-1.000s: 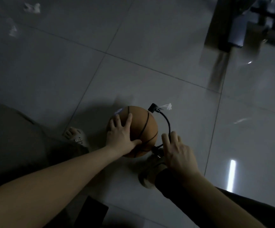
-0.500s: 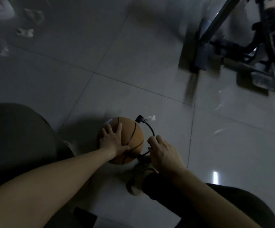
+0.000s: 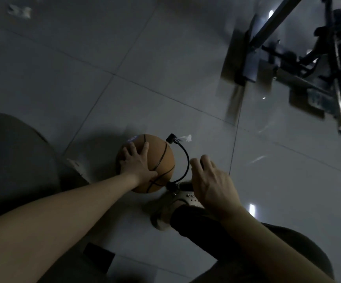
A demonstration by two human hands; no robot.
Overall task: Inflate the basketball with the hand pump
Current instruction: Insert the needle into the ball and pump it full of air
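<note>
An orange basketball (image 3: 163, 158) sits on the grey tiled floor. My left hand (image 3: 139, 162) presses on its top left with fingers spread. A black hose (image 3: 186, 160) arcs from a black connector (image 3: 170, 138) at the ball's upper right down to the pump's base (image 3: 170, 185) beside my right shoe (image 3: 165, 209). A white string (image 3: 185, 138) trails from the connector. My right hand (image 3: 212, 184) hovers above the shoe, fingers curled over the dark pump handle, which is mostly hidden under it.
A black metal exercise frame (image 3: 288, 54) stands at the top right. White paper scraps (image 3: 19, 11) lie at the top left. My left foot (image 3: 76, 166) is beside the ball. A dark flat object (image 3: 98, 256) lies near the bottom edge.
My right hand has risen toward the camera, away from the pump's base. My left hand stays on the ball. The view has tilted, showing more of the metal frame.
</note>
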